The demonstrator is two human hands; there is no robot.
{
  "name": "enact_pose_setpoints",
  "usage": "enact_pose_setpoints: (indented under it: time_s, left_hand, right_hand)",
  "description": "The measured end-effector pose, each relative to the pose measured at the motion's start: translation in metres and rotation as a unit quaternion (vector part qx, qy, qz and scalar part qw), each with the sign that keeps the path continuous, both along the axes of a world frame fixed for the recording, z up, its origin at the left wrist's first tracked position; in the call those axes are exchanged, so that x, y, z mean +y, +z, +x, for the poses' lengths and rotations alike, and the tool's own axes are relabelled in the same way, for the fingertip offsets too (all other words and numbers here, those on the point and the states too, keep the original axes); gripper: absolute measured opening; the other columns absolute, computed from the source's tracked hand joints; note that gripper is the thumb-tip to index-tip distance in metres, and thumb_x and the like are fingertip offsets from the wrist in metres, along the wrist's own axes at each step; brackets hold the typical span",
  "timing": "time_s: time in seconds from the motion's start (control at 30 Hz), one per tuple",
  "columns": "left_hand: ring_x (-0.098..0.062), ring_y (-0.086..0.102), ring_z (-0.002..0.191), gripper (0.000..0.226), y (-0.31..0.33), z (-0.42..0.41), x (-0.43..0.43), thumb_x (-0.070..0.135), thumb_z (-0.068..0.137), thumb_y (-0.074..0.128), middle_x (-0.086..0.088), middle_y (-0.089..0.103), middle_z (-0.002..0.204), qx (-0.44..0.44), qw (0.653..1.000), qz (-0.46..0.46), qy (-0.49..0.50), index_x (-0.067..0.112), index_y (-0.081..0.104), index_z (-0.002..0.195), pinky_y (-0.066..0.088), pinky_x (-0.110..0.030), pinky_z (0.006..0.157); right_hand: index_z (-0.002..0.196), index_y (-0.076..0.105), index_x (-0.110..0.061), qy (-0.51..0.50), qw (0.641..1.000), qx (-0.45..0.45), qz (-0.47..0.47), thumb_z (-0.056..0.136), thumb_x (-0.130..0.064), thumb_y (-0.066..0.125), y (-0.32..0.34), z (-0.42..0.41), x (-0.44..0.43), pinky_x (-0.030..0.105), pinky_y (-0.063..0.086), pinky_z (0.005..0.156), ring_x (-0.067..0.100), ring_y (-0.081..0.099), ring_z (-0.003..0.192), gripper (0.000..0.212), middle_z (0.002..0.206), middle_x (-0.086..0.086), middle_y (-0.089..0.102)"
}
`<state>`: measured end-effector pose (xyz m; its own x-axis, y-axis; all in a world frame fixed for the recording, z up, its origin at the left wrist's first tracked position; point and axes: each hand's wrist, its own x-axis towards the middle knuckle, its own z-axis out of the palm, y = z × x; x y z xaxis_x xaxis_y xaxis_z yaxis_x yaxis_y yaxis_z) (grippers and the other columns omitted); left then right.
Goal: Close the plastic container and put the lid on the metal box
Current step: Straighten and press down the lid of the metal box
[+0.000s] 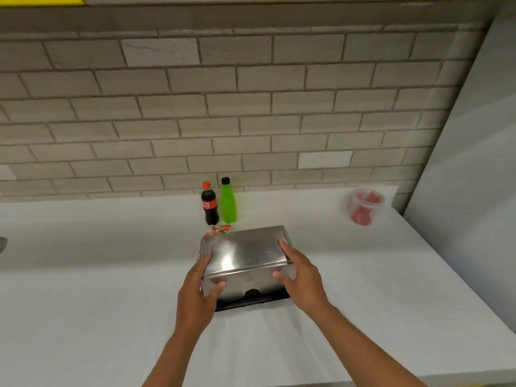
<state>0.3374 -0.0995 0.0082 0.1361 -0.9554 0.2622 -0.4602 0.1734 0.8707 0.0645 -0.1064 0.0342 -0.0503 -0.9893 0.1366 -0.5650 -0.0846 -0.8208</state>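
A shiny metal box [245,286] stands on the white counter [97,275] in the middle of the view, with its metal lid [243,250] lying on top. My left hand [199,286] grips the lid's left end, thumb on the front side. My right hand [300,275] grips the right end the same way. A black base shows under the box's front edge. The clear plastic container [364,206] with red pieces inside stands far off at the back right of the counter; I cannot tell whether it has its lid on.
A cola bottle [209,203] and a green bottle [228,201] stand upright just behind the box by the brick wall. A red-and-white packet [219,229] lies between them and the box. A grey side wall [474,191] bounds the counter on the right.
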Motion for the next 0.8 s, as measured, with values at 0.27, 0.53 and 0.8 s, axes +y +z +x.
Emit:
enact_pose_setpoints:
  time_s: [0.27, 0.53, 0.8]
  left_hand:
    - [0.007, 0.035, 0.143, 0.08, 0.002, -0.06, -0.026, 0.018, 0.088, 0.083, 0.051, 0.036, 0.144, -0.001, 0.999, -0.008, -0.052, 0.053, 0.043, 0.148, 0.05, -0.048, 0.109]
    - [0.016, 0.036, 0.138, 0.079, 0.003, -0.116, -0.067, 0.017, 0.087, 0.083, 0.041, 0.042, 0.148, -0.013, 0.996, -0.023, -0.083, 0.045, 0.044, 0.15, 0.034, -0.015, 0.108]
    - [0.013, 0.043, 0.132, 0.09, 0.002, -0.163, -0.113, 0.01, 0.081, 0.087, 0.025, 0.049, 0.148, -0.015, 0.998, -0.007, -0.064, 0.055, 0.042, 0.145, 0.035, -0.01, 0.105]
  right_hand:
    - [0.157, 0.038, -0.051, -0.044, 0.999, 0.01, -0.001, 0.093, -0.027, 0.081, 0.001, -0.062, -0.013, 0.023, 0.041, 0.112, 0.012, 0.05, 0.141, 0.081, 0.156, -0.008, 0.052]
    - [0.158, 0.038, -0.046, -0.058, 0.998, 0.005, 0.001, 0.094, -0.023, 0.08, 0.001, -0.119, -0.041, 0.018, 0.04, 0.107, 0.014, 0.053, 0.138, 0.08, 0.152, -0.005, 0.056]
    - [0.159, 0.039, -0.044, -0.054, 0.998, 0.014, -0.001, 0.092, -0.025, 0.082, -0.003, -0.164, -0.085, 0.021, 0.042, 0.11, 0.016, 0.055, 0.137, 0.081, 0.151, -0.004, 0.058]
